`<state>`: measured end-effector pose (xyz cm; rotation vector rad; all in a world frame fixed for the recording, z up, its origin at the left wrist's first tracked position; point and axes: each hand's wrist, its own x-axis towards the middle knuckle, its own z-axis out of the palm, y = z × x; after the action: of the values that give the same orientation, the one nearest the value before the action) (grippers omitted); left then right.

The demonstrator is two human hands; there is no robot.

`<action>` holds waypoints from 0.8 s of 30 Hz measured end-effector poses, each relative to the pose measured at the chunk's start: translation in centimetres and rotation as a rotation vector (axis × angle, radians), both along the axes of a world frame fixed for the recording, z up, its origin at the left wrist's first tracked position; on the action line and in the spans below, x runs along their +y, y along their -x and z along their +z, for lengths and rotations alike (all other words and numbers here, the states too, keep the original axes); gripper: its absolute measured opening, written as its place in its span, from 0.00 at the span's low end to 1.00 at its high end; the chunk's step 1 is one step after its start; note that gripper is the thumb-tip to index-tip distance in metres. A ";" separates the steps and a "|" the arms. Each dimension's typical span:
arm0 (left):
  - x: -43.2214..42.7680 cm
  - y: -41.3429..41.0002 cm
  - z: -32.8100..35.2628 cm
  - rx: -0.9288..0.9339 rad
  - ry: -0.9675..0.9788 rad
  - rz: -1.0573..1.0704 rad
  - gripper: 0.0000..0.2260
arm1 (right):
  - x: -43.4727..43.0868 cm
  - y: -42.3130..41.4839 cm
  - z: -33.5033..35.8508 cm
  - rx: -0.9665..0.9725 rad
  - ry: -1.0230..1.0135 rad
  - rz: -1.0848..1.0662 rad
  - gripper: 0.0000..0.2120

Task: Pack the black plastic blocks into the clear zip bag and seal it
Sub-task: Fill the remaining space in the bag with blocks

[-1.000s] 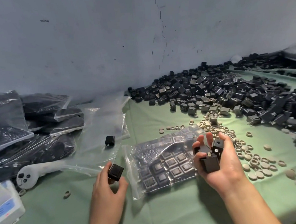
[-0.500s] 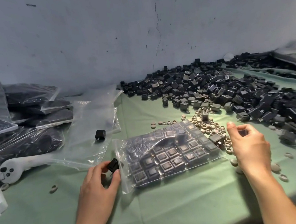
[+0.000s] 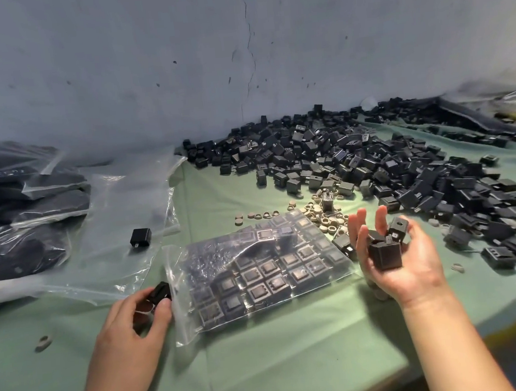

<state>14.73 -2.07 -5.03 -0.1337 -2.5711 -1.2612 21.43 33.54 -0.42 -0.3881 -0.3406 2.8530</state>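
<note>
Light is dim, cool, grey-blue. The brightest patch lies on the green cloth (image 3: 219,199) beyond the right hand (image 3: 404,260). A soft shadow sits beneath the left hand (image 3: 131,330). White glare streaks the clear bag (image 3: 258,274) between the hands and the loose film (image 3: 121,227) beyond the left hand. The block (image 3: 160,293) pinched in the left hand shows a faint sheen. The blocks (image 3: 385,254) in the right palm read near-flat black. The right fingertips (image 3: 380,218) are slightly smeared. Far right of the right hand the edge is soft and the table line bows.

One zip bag (image 3: 258,277); left hand (image 3: 127,326) holds one block (image 3: 161,293), right hand (image 3: 410,264) about three blocks (image 3: 385,256).
</note>
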 end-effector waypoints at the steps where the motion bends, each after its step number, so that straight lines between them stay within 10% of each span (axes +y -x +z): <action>1: 0.0 0.0 0.0 0.000 0.002 -0.003 0.09 | 0.0 0.0 0.1 -0.015 0.014 -0.003 0.13; 6: -0.2 -0.1 0.0 0.000 -0.007 -0.025 0.11 | -0.1 0.5 0.4 -0.205 -0.206 -0.177 0.10; 13: -0.3 -0.1 -0.3 -0.019 -0.013 -0.102 0.17 | -0.8 1.7 -1.1 -0.974 -1.810 -0.383 0.14; 24: 0.4 1.6 1.4 -0.136 -0.053 -0.374 0.19 | -1.7 3.1 -0.9 -1.164 -2.155 -0.065 0.20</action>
<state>13.15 -1.65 -3.63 -0.5596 -2.7105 -1.5098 18.30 31.83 -1.31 -1.1216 -2.6210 0.5016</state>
